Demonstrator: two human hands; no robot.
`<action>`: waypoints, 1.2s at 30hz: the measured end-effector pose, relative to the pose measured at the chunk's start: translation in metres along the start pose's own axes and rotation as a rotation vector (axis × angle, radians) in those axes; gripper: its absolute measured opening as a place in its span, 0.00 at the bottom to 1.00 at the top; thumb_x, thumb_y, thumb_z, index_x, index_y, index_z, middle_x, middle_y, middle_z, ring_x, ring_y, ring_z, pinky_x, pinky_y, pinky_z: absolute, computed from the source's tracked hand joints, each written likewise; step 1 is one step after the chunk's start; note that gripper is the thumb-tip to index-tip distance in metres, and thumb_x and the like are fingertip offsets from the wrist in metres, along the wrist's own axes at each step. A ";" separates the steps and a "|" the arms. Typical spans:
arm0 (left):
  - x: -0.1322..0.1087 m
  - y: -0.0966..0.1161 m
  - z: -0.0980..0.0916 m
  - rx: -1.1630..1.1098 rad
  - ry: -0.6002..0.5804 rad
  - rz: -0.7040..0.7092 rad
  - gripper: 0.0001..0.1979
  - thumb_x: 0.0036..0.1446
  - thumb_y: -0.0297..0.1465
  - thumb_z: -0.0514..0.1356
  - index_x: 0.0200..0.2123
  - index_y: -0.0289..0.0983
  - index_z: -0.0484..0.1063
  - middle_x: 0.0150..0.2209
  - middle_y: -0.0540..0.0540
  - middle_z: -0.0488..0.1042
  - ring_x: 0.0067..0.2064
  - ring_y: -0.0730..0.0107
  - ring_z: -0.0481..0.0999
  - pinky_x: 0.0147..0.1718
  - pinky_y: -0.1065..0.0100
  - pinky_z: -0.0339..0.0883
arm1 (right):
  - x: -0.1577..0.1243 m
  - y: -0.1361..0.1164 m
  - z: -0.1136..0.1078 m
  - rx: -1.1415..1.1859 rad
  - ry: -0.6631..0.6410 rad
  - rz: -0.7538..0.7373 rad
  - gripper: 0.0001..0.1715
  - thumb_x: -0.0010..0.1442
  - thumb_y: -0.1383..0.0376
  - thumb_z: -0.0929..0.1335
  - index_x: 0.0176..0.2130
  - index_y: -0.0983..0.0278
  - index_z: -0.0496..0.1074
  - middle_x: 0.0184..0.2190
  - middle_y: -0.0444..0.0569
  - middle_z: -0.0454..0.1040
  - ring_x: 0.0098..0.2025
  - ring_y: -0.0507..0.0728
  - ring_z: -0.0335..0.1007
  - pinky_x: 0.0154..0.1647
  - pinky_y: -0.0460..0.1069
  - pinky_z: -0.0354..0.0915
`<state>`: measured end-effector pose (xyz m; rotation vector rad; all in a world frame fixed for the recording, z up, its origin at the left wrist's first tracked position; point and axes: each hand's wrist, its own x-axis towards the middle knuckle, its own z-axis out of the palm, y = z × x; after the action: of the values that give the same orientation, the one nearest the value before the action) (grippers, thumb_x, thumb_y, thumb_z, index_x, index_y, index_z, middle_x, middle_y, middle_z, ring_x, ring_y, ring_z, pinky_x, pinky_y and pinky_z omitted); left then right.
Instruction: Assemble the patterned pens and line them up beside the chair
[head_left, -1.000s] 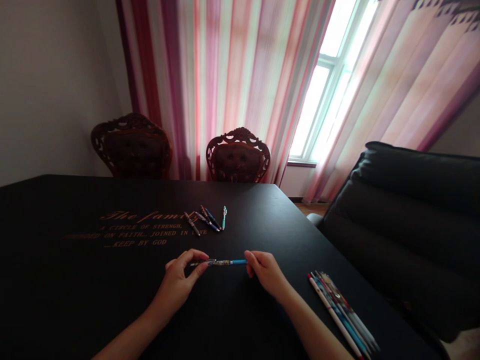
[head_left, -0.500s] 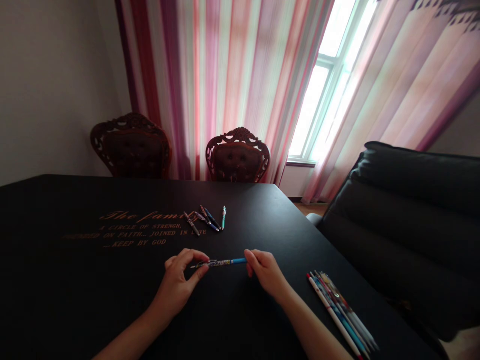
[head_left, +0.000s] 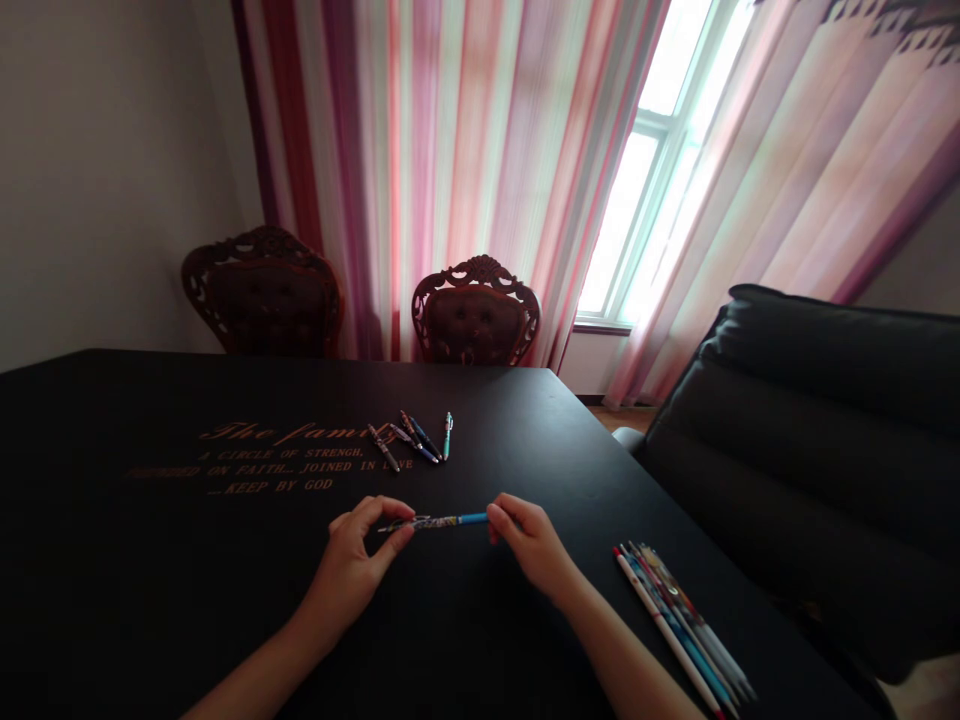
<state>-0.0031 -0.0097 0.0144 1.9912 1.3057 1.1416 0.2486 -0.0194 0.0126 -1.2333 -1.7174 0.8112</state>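
Observation:
A patterned pen (head_left: 442,521) with a blue grip is held nearly level above the dark table (head_left: 450,620), between my two hands. My left hand (head_left: 358,560) pinches its clip end between thumb and fingertips. At the blue end, the curled fingers and thumb of my right hand (head_left: 529,540) close on the pen and hide its tip. Beyond my hands lie several pens: a grey one (head_left: 384,448), a few dark and blue ones (head_left: 420,437) lying close together, and a green and white one (head_left: 448,436) standing a little apart.
Near the table's right edge lies a row of several pens (head_left: 679,625), a white and red one (head_left: 664,625) outermost. A black padded chair (head_left: 817,450) stands on the right. Two carved chairs (head_left: 476,315) are behind the table, before striped curtains (head_left: 480,150).
Both hands have shifted very slightly left and up with the pen still between them. The pens on the table have not moved.

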 end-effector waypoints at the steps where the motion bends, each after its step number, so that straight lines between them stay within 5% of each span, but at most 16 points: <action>1: -0.001 0.001 0.000 0.033 0.005 0.020 0.06 0.56 0.36 0.61 0.37 0.43 0.74 0.37 0.49 0.78 0.43 0.57 0.76 0.47 0.57 0.65 | 0.000 0.001 0.001 -0.008 -0.001 0.011 0.28 0.64 0.47 0.60 0.23 0.63 0.68 0.21 0.43 0.67 0.25 0.52 0.61 0.28 0.46 0.57; 13: -0.006 0.008 -0.006 0.257 0.049 0.263 0.04 0.59 0.34 0.58 0.37 0.45 0.73 0.39 0.48 0.79 0.45 0.58 0.74 0.48 0.56 0.54 | -0.001 0.003 0.014 0.280 -0.117 0.259 0.37 0.61 0.40 0.58 0.14 0.61 0.57 0.08 0.40 0.60 0.12 0.48 0.52 0.20 0.46 0.52; 16: -0.006 0.006 -0.006 0.232 0.068 0.215 0.05 0.59 0.36 0.58 0.37 0.45 0.73 0.38 0.48 0.78 0.44 0.57 0.74 0.48 0.55 0.56 | -0.001 0.001 0.013 0.298 -0.103 0.204 0.36 0.62 0.41 0.58 0.17 0.62 0.65 0.12 0.43 0.65 0.16 0.50 0.59 0.23 0.46 0.57; 20: -0.002 0.002 -0.003 0.103 0.075 0.075 0.07 0.58 0.38 0.59 0.38 0.44 0.73 0.38 0.48 0.78 0.43 0.57 0.76 0.47 0.56 0.63 | -0.001 -0.002 0.009 0.243 -0.018 0.066 0.22 0.61 0.46 0.65 0.32 0.62 0.70 0.23 0.43 0.72 0.26 0.52 0.65 0.28 0.46 0.60; 24: 0.000 0.000 -0.003 0.019 0.062 0.023 0.08 0.58 0.38 0.59 0.37 0.43 0.74 0.37 0.48 0.77 0.42 0.57 0.76 0.45 0.58 0.67 | -0.003 -0.005 0.006 0.095 -0.001 -0.003 0.18 0.61 0.51 0.66 0.32 0.62 0.70 0.24 0.43 0.71 0.26 0.51 0.62 0.29 0.46 0.57; 30: -0.002 0.004 -0.005 0.092 0.072 0.105 0.06 0.57 0.37 0.61 0.37 0.44 0.74 0.38 0.49 0.77 0.43 0.57 0.75 0.50 0.53 0.61 | -0.003 -0.002 0.007 0.103 -0.031 0.019 0.26 0.65 0.51 0.61 0.24 0.64 0.69 0.21 0.44 0.70 0.26 0.52 0.63 0.31 0.47 0.59; 36: -0.001 0.001 -0.002 -0.082 0.044 -0.032 0.08 0.56 0.38 0.62 0.37 0.43 0.75 0.38 0.47 0.77 0.45 0.56 0.75 0.47 0.58 0.65 | -0.002 -0.005 0.009 0.168 0.061 0.023 0.16 0.56 0.55 0.71 0.41 0.62 0.75 0.28 0.44 0.74 0.30 0.53 0.66 0.33 0.47 0.61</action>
<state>-0.0043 -0.0106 0.0157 1.8908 1.2867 1.2104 0.2384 -0.0234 0.0123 -1.1539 -1.5561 0.9028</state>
